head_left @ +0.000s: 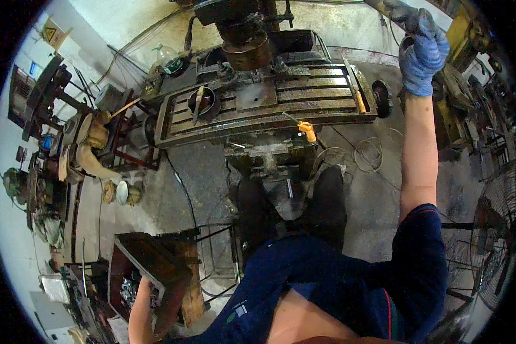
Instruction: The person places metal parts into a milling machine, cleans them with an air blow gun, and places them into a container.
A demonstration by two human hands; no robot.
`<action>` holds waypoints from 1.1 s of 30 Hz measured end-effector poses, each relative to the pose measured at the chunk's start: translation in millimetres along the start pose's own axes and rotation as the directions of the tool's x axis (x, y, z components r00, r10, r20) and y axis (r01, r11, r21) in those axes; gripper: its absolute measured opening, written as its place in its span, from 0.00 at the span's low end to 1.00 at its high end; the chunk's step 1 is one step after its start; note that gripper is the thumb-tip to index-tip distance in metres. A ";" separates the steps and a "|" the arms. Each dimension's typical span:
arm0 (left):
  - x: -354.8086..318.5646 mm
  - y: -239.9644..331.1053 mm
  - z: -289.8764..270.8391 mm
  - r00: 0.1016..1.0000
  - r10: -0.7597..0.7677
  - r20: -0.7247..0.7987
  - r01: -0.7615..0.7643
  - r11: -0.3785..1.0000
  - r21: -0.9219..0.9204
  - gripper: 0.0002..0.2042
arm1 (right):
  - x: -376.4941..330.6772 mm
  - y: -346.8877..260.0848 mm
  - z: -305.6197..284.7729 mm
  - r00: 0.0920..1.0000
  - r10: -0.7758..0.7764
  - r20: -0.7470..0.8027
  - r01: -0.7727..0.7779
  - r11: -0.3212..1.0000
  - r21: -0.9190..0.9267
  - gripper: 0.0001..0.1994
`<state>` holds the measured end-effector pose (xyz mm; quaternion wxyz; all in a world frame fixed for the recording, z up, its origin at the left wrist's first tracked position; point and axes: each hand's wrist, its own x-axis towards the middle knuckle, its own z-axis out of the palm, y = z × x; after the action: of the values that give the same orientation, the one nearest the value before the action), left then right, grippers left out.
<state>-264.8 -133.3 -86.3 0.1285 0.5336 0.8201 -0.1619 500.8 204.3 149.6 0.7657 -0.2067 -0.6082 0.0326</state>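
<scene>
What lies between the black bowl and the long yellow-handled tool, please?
In the head view, a metal plate lies between bowl and tool, on the slotted table.

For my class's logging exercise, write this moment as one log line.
Left forearm: in box of metal parts, hand hidden | Right hand: gloved, raised | Machine table: black pot

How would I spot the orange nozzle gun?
Find the big slotted metal table. At its near edge, right of centre, is the orange nozzle gun. Unlike the straight, yellow-handled tool farther right, it is bent like a pistol.
</scene>
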 end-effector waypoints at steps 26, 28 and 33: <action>-3.2 1.3 5.0 0.998 -0.013 -0.054 0.013 1.000 -0.002 0.16 | 21.9 -40.5 37.7 0.926 -0.361 -0.115 0.341 0.926 -0.159 0.13; 0.0 6.1 1.4 0.998 -0.007 -0.057 0.007 1.000 0.006 0.15 | 2.2 -40.7 19.4 0.939 -0.238 -0.249 0.210 0.968 -0.135 0.11; -12.9 12.0 -2.2 0.997 -0.054 -0.054 0.057 0.997 0.049 0.15 | -131.8 -9.8 -6.9 0.982 0.173 -0.071 -0.187 0.920 -0.345 0.11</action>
<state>-248.8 -138.6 -81.0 0.0888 0.5177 0.8334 -0.1720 471.3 153.7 31.0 0.7221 -0.3954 -0.5676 -0.0102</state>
